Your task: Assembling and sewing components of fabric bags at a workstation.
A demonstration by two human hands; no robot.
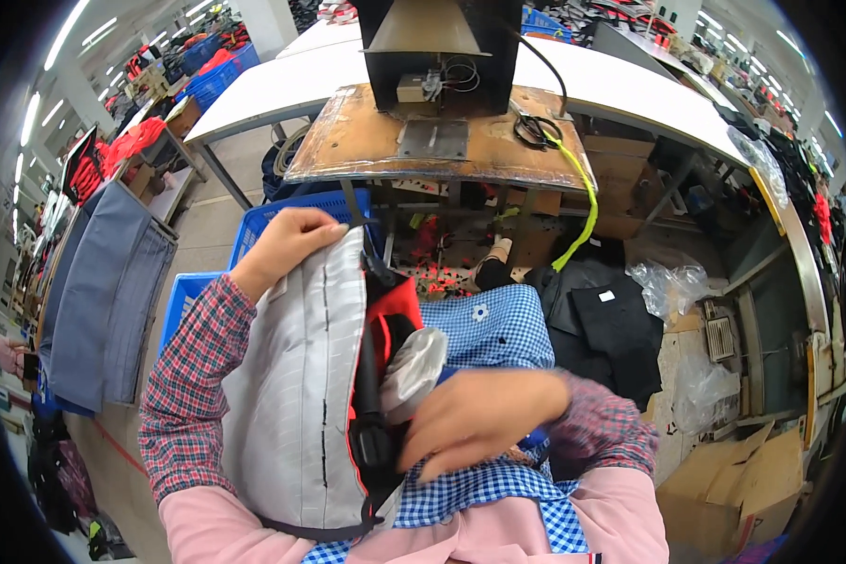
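Note:
A grey fabric bag point(296, 376) with black trim and a red inside stands upright on my lap, with a line of dark dashes down its side. My left hand point(296, 246) pinches the bag's far top corner between thumb and fingers. Black straps and a black plastic buckle point(376, 444) lie along its right edge. My right hand point(484, 409), blurred by motion, is beside the buckle with fingers stretched out and nothing visible in them. A crumpled whitish piece point(415, 371) sticks out between the bag and my right hand.
Ahead is a wooden worktable point(338, 141) with a black machine point(442, 56), scissors point(536, 133) and a hanging yellow-green strap point(587, 202). Blue crates point(244, 235) stand at the left. Black fabric pieces point(616, 324), plastic bags point(672, 287) and a cardboard box point(743, 489) lie at the right.

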